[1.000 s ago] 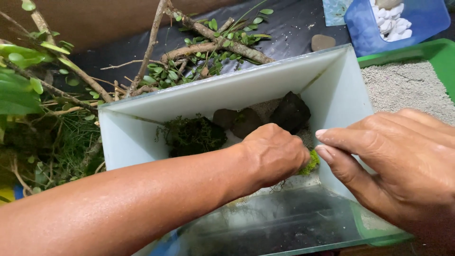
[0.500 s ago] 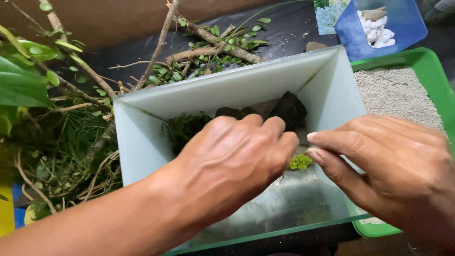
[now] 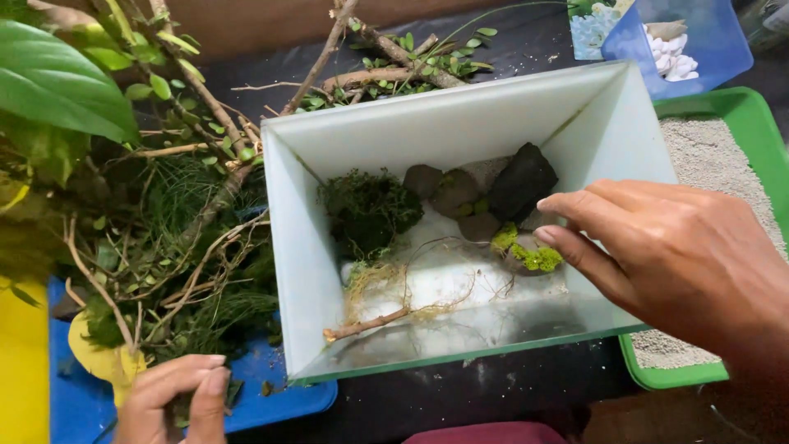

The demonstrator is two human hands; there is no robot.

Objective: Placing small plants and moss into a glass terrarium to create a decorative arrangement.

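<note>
Your right hand [image 3: 682,263] rests open on the right wall of the glass tank [image 3: 312,247], fingers nearly touching the bright green moss [image 3: 538,257] near that wall. Your left hand [image 3: 177,399] pinches plant bits on the blue tray [image 3: 279,386], off the tank's near left corner.

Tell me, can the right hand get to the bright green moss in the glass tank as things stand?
Probably yes. The right hand is over the open top of the glass tank, fingertips close above the bright green moss, with nothing between them.
</note>
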